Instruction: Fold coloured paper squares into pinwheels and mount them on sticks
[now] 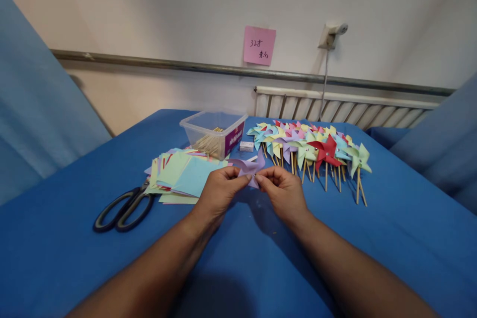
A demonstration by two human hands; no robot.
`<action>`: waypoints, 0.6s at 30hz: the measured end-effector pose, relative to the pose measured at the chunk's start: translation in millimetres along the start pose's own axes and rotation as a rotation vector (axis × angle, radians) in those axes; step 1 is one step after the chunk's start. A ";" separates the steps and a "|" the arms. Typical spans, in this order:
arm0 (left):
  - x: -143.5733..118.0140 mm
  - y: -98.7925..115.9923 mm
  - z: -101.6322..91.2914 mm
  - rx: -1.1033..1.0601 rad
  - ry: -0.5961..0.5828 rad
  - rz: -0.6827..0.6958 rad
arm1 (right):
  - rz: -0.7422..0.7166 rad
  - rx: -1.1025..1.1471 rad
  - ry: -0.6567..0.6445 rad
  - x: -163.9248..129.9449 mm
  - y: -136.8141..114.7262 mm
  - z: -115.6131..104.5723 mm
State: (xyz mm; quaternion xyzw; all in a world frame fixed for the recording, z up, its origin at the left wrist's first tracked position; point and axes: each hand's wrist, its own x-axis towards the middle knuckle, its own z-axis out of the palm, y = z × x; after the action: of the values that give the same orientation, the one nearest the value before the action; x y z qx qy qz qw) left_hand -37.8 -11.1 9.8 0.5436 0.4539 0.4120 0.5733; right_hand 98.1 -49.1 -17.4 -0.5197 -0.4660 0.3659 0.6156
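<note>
Clear plastic tub [208,126], centre frame: wooden sticks [209,143] inside. Blue tablecloth [335,238]; white wall [186,5]. Left hand [219,191], right hand [283,191]: fingertips pinching folded lilac paper piece [250,166].

A makeshift craft workroom; blue-draped table [391,238], finished pinwheels [313,149], paper squares [182,174], scissors [122,208], wall radiator [343,109].
</note>
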 end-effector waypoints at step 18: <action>-7.1 2.4 3.1 0.335 0.099 0.321 | -0.124 -0.098 0.030 -0.6 1.7 -2.2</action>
State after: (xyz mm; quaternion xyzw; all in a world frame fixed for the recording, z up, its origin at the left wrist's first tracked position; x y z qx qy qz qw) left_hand -36.5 -18.6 12.6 0.6756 0.4513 0.4429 0.3792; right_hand 100.1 -49.9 -19.2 -0.5248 -0.5053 0.2962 0.6176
